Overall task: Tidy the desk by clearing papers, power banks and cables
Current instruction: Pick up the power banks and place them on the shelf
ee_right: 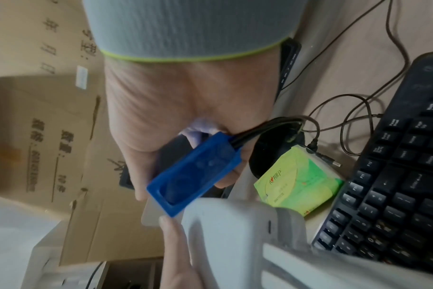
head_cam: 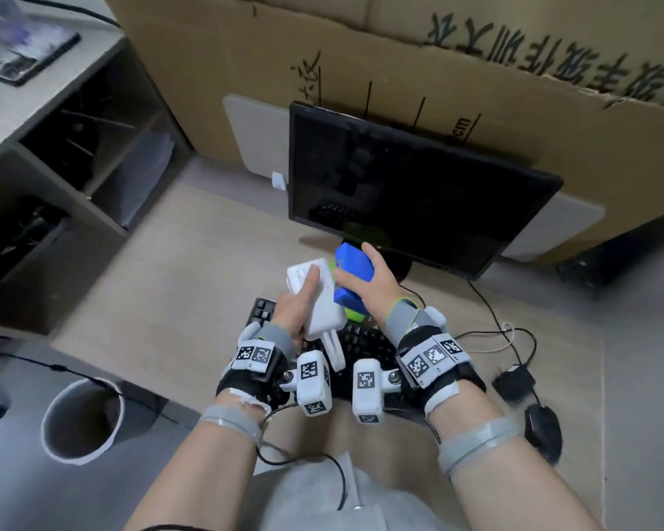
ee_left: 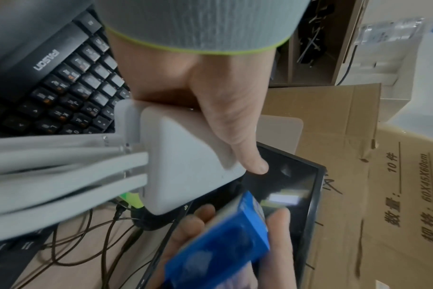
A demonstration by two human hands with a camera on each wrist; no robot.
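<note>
My left hand (head_cam: pixel 303 300) grips a white power bank (head_cam: pixel 317 297), thumb on its top face, above the black keyboard (head_cam: pixel 365 339). Short white cables (head_cam: pixel 333 348) hang from its near end. The left wrist view shows the same white power bank (ee_left: pixel 185 166) with its cables (ee_left: pixel 62 166) and my thumb along its edge. My right hand (head_cam: pixel 367 275) holds a blue power bank (head_cam: pixel 355 268) right beside the white one, in front of the monitor. In the right wrist view a black cable (ee_right: pixel 260 131) runs out of the blue power bank (ee_right: pixel 195 172).
A green tissue packet (head_cam: pixel 352 315) lies under the hands by the monitor (head_cam: pixel 399 193) stand. Black cables, an adapter (head_cam: pixel 512 385) and a mouse (head_cam: pixel 543 427) lie at the right. A big cardboard box (head_cam: pixel 399 70) stands behind; a bin (head_cam: pixel 81 419) stands on the floor at the left.
</note>
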